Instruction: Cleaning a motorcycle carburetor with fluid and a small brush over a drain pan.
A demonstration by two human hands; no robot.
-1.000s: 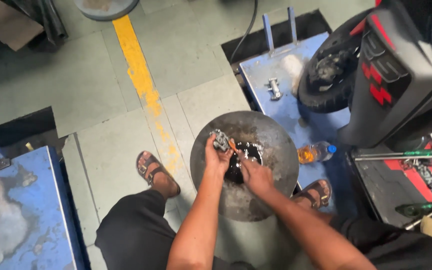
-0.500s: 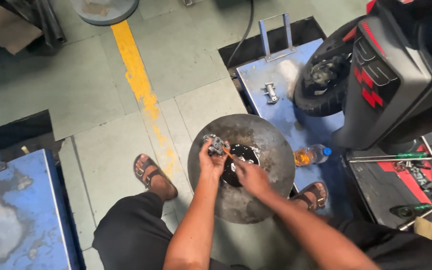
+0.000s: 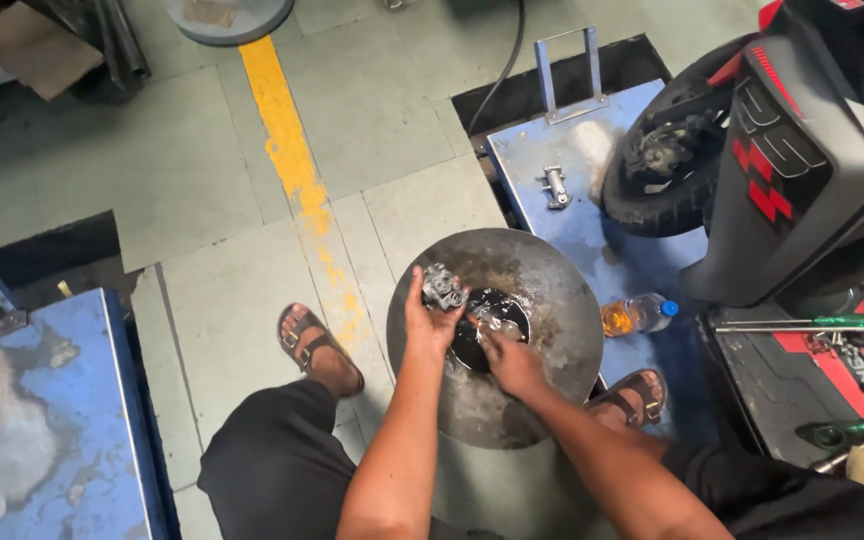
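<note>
Scooter [image 3: 802,150] up and right of both hands. Round metal pan [image 3: 542,300] under them, dark liquid [image 3: 492,320] pooled at its middle. Left hand [image 3: 430,322] grips a small grey metal part [image 3: 443,287] above the pool. Right hand [image 3: 510,362] curled beside it; grip unclear.

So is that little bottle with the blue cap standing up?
No, the bottle lies on its side on the blue platform, beside the round metal pan.
</note>
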